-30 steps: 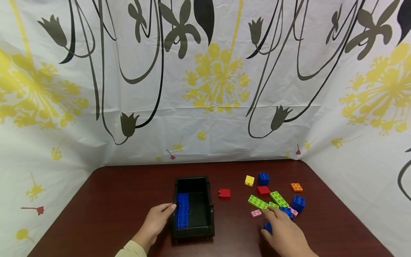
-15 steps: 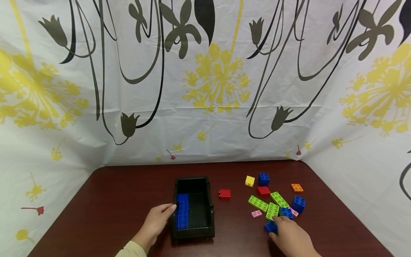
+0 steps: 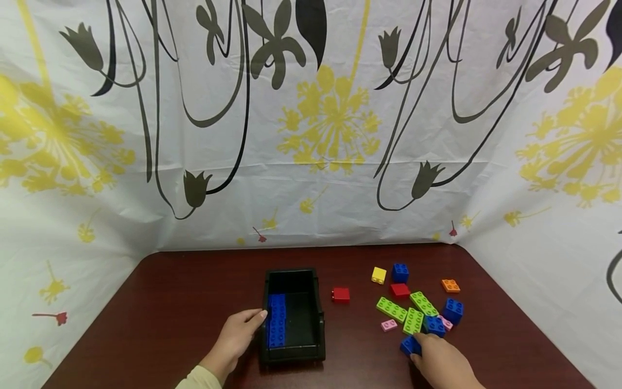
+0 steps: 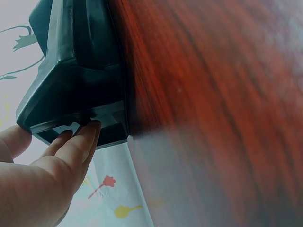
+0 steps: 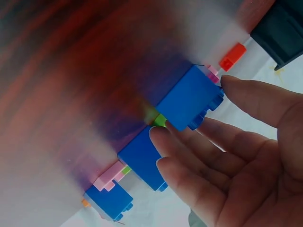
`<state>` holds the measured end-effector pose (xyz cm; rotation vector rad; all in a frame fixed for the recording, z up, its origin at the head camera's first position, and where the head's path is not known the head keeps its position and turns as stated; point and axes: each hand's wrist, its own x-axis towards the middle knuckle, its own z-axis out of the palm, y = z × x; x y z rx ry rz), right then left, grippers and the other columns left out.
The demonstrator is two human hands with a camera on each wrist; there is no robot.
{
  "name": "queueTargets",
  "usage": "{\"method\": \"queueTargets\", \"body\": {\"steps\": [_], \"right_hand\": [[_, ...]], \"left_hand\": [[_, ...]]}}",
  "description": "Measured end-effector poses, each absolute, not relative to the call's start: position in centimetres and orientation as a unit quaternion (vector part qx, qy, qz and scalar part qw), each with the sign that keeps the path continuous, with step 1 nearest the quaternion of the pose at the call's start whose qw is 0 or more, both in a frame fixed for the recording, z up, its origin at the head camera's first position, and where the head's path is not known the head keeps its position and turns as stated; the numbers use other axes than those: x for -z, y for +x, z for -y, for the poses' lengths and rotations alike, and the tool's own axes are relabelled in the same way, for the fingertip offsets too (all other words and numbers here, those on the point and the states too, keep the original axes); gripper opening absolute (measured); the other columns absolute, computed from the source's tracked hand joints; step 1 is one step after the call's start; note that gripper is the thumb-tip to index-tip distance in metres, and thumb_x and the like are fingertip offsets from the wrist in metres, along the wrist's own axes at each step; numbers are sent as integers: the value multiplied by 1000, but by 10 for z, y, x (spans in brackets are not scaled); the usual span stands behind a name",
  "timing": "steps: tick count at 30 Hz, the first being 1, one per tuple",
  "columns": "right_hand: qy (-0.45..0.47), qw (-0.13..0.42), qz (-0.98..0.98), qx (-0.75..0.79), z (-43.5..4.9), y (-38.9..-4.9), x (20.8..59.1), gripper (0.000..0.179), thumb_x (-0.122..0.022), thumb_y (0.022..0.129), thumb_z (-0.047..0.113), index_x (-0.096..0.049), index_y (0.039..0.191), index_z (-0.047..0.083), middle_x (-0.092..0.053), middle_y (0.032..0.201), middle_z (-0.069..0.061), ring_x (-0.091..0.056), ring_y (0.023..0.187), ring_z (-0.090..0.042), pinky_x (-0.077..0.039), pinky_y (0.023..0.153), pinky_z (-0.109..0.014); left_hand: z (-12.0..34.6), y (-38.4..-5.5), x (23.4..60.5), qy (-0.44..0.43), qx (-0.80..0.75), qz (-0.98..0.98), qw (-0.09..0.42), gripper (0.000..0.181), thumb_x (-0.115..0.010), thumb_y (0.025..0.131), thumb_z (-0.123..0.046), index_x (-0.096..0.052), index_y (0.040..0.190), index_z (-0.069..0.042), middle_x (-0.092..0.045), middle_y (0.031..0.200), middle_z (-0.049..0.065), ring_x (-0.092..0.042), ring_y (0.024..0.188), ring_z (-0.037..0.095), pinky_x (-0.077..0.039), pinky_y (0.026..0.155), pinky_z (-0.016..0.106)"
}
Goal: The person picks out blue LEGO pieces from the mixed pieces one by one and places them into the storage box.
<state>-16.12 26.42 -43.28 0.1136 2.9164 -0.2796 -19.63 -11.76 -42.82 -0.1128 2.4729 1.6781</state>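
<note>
My left hand [image 3: 236, 332] grips the left rim of a black plastic bin [image 3: 293, 354]. The left wrist view shows the thumb over the rim and the fingers tucked under its outer lip [image 4: 71, 118]. Inside, blue toy bricks [image 3: 277, 321] form a row along the left wall. At the near end of a loose pile, my right hand [image 3: 444, 362] pinches a blue toy brick [image 3: 410, 344] between thumb and fingertips. In the right wrist view this blue brick [image 5: 189, 97] has the thumb at one end and the fingers at the other, its studs facing the palm.
Near that hand lie lime green bricks [image 3: 413, 321], another blue brick [image 3: 434, 326] and small pink bricks [image 3: 389, 325]. Farther back are yellow [image 3: 379, 275], red [image 3: 400, 290] and orange bricks [image 3: 450, 285]. A red brick [image 3: 341, 295] sits between bin and pile. Patterned white cloth [image 3: 316, 205] borders the table.
My right hand has drawn back to the right, off the lime green brick, and its fingers have closed in on the near blue brick. The left hand and bin have stayed put.
</note>
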Motion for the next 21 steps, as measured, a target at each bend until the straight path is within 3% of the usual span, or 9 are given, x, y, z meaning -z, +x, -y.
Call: {"method": "queueTargets", "body": {"steps": [21], "right_hand": [[32,115,-984,128,-264,-168,433,48,-80,78,17,-64,118,-4,-68,107,-15,-65,94,-31,-53,83,-58]], "left_hand": [[119,-197,429,-37,-561,-823,79,53,-54,99,-37,-55,132,6,-54,132,27,-52,119,44,-52,92,52]]}}
